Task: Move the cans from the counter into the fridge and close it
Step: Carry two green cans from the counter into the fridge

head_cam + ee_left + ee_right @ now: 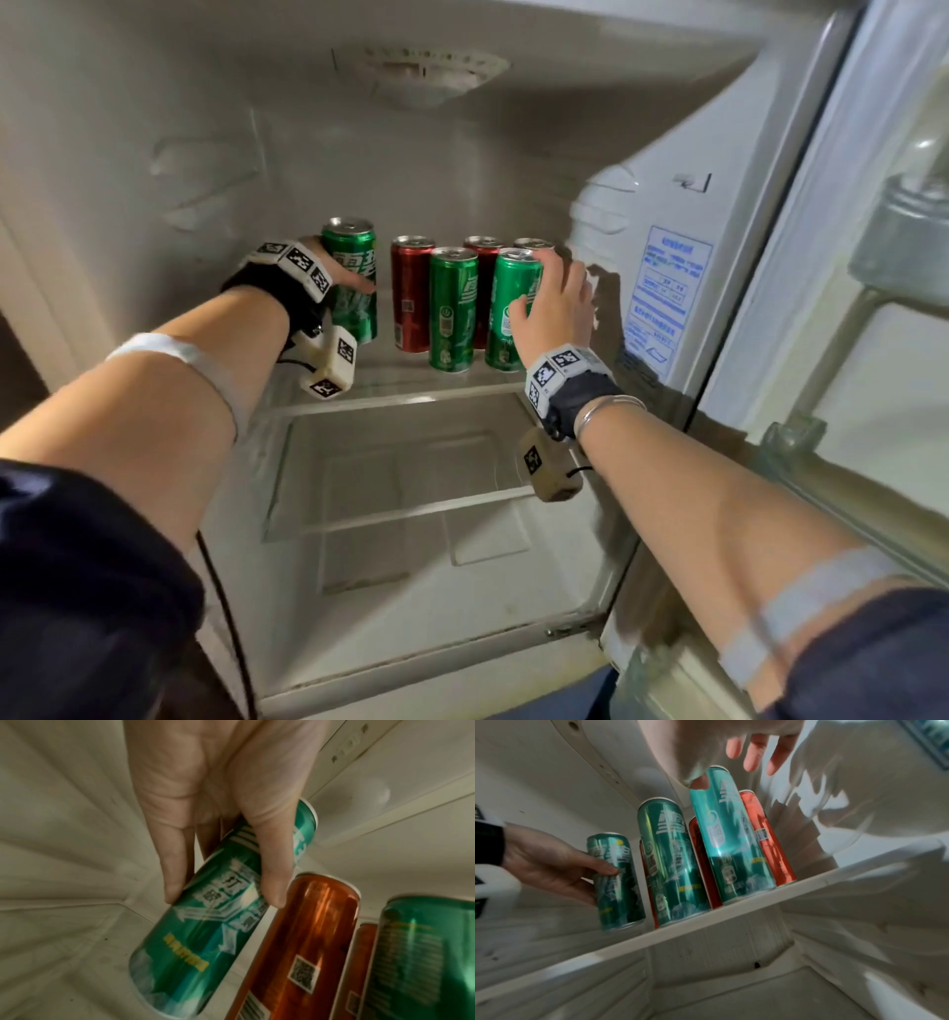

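Several tall cans stand on the fridge's top glass shelf (390, 397). My left hand (336, 275) grips the leftmost green can (352, 252) around its middle, thumb in front, fingers behind; the left wrist view shows my left hand (223, 898) with thumb and finger on either side of this green can (195, 943). My right hand (552, 303) is at the rightmost green can (508, 308). In the right wrist view only its thumb (700, 783) touches that can (731, 841); the other fingers (752, 760) are spread and off it. Between stand a red can (411, 293) and a green can (452, 308).
More red cans (482, 246) stand in the back row. The fridge door (847, 257) is swung open on the right, with a glass jar (909, 231) in its rack. A lower glass shelf (411, 509) lies below. The right inner wall is close to my right hand.
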Demonstrator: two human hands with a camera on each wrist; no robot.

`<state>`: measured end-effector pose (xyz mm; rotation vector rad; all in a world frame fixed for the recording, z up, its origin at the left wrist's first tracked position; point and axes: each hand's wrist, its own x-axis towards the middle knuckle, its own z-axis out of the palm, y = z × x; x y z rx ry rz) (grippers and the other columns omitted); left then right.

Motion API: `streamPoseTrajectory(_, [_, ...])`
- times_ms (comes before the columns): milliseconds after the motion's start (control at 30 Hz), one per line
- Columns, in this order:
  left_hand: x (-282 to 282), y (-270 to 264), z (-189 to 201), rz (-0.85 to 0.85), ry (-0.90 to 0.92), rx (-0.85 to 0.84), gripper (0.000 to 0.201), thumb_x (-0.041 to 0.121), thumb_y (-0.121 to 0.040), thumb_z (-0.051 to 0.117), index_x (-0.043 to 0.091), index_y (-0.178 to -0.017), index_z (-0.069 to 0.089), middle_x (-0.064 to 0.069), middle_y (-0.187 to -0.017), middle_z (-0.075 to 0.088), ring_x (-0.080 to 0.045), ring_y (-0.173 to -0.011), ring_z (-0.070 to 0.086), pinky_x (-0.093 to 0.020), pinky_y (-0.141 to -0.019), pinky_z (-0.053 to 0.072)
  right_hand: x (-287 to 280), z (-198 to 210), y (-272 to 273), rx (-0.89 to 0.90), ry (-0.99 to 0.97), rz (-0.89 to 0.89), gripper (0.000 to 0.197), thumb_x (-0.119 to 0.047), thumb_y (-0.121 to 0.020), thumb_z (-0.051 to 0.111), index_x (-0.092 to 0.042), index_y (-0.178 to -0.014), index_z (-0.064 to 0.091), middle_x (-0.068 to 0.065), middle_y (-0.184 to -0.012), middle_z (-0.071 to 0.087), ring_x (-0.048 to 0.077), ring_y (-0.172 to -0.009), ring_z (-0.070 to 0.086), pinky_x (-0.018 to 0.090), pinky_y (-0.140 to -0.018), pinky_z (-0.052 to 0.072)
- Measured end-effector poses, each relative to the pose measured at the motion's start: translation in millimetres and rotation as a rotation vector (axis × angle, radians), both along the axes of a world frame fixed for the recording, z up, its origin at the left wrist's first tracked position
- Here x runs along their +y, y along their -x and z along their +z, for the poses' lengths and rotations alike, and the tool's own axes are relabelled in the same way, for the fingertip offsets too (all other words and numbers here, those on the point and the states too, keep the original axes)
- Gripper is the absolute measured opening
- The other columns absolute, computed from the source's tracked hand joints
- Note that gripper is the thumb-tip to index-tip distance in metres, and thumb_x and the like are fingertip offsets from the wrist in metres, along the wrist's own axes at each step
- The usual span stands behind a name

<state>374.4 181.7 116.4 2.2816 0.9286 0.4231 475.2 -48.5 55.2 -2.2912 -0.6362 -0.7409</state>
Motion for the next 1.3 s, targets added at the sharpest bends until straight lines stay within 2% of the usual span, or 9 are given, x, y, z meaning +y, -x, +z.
streamPoseTrajectory(267, [23.0,-37.3,-19.8,-0.030,0.007,0.012,0.068,0.030,-0.051,0.088,0.016,-0.112,0.062,-0.011,-0.118,0.066,-0.031,-0.107,0.062,-0.047,-0.097,0.048,1.3,-5.0,-2.3,-0.004,0.034,-0.009,0.054,-0.015,-0.086,0.052,-0.024,-0.138,0.039,0.011,-0.129,0.042,0.029,-0.115,0.046,0.042,-0.093,0.042])
streamPoseTrajectory(400, [17.4,-35.6,-22.9,-0.061,0.064,-0.032,0.051,0.022,-0.061,0.085,0.016,-0.107,0.063,-0.011,-0.117,0.066,-0.031,-0.108,0.062,-0.048,-0.099,0.047,0.1,-5.2,-3.7,0.006,0.041,-0.027,0.054,-0.015,-0.086,0.052,-0.025,-0.137,0.039,0.010,-0.131,0.042,0.028,-0.118,0.044,0.042,-0.094,0.042])
streamPoseTrajectory(600, [7.1,-24.1,-21.5,-0.074,0.072,-0.088,0.050,0.016,-0.071,0.079,0.007,-0.117,0.061,-0.014,-0.121,0.064,-0.031,-0.111,0.061,-0.045,-0.102,0.045,-1.6,-6.3,3.0,-0.003,0.056,-0.037,0.058,-0.015,-0.087,0.052,-0.025,-0.141,0.035,0.009,-0.135,0.040,0.028,-0.122,0.043,0.041,-0.098,0.038])
streamPoseTrajectory(733, [-10.2,-2.9,-24.2,-0.072,0.002,-0.065,0.043,0.019,-0.080,0.071,0.005,-0.119,0.060,-0.015,-0.124,0.062,-0.031,-0.114,0.058,-0.039,-0.099,0.044,-6.6,-13.0,12.6,-0.020,0.090,-0.016,0.060,-0.017,-0.088,0.051,-0.025,-0.144,0.031,0.007,-0.147,0.031,0.029,-0.133,0.032,0.042,-0.108,0.028])
streamPoseTrajectory(833, [-31.3,15.9,-31.0,-0.051,-0.031,-0.080,0.050,0.015,-0.083,0.068,0.004,-0.128,0.053,-0.012,-0.133,0.056,-0.027,-0.123,0.053,-0.034,-0.103,0.039,-11.4,-17.9,21.7,-0.022,0.099,0.023,0.058,-0.019,-0.089,0.050,-0.024,-0.144,0.032,0.004,-0.150,0.028,0.028,-0.136,0.027,0.044,-0.110,0.025])
streamPoseTrajectory(967, [-70.3,41.5,-46.1,0.008,-0.045,-0.112,0.054,0.012,-0.087,0.062,0.002,-0.136,0.042,-0.009,-0.137,0.051,-0.023,-0.125,0.049,-0.025,-0.100,0.038,-21.5,-25.3,40.2,-0.007,0.118,0.142,0.057,-0.017,-0.089,0.049,-0.024,-0.143,0.035,0.003,-0.151,0.027,0.027,-0.139,0.024,0.044,-0.112,0.023])
streamPoseTrajectory(1033, [-94.5,57.4,-55.5,0.041,-0.050,-0.152,0.049,0.014,-0.087,0.062,0.003,-0.133,0.047,-0.006,-0.134,0.054,-0.021,-0.122,0.052,-0.022,-0.098,0.040,-28.8,-31.7,54.2,-0.012,0.138,0.213,0.055,-0.017,-0.088,0.049,-0.023,-0.142,0.037,0.004,-0.150,0.028,0.028,-0.139,0.025,0.045,-0.112,0.024])
streamPoseTrajectory(1133, [-131.2,86.2,-76.8,0.100,-0.123,-0.148,0.044,0.020,-0.085,0.065,0.008,-0.127,0.057,-0.007,-0.126,0.062,-0.022,-0.118,0.058,-0.026,-0.099,0.043,-41.5,-45.2,77.8,-0.001,0.191,0.300,0.050,-0.017,-0.090,0.046,-0.021,-0.139,0.041,0.004,-0.149,0.031,0.027,-0.138,0.026,0.044,-0.111,0.024])
streamPoseTrajectory(1300, [-184.8,140.4,-117.7,0.155,-0.123,-0.093,0.042,0.018,-0.086,0.063,0.010,-0.126,0.057,-0.006,-0.126,0.062,-0.020,-0.118,0.057,-0.022,-0.098,0.039,-60.0,-77.5,124.7,0.027,0.241,0.415,0.047,-0.017,-0.087,0.048,-0.020,-0.134,0.046,0.002,-0.145,0.036,0.026,-0.134,0.032,0.042,-0.108,0.028])
